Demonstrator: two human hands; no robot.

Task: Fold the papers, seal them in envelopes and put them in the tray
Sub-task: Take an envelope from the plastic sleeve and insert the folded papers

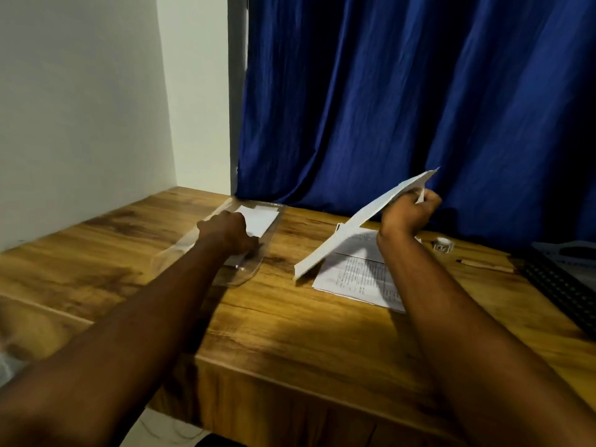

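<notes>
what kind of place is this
Likely a home study or small office corner: a wooden desk against a white wall, a blue curtain behind it, and printed papers with a pencil nearby.

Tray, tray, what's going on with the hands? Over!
Left hand holds envelope in tray. Right hand grips tilted paper. Printed sheets underneath; nothing blocking.

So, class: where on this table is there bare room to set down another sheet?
The table is bare between the tray and the wall, and along its near edge before the printed papers. Crowded: the right end, with tape roll and pencil.
</notes>
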